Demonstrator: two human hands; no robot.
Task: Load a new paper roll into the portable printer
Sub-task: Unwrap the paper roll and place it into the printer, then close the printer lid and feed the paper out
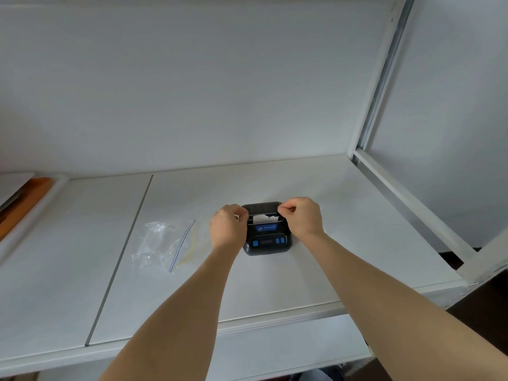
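Hands at the printer (pixel 268 237): our left hand (pixel 228 229) and right hand (pixel 302 218) each pinch a side of its raised lid (pixel 262 208), steadying it over the paper (pixel 262 220).

Person, head-camera view. Two bare forearms enter from the lower edge of the frame, one from lower centre-left, one from lower right. No sleeve shows on either arm up to the frame edge. Left hand (pixel 229 229): bare, ungloved. Right hand (pixel 301 217): bare, ungloved. Wrists plain; fingers unadorned where they can be seen. Fingernails short.
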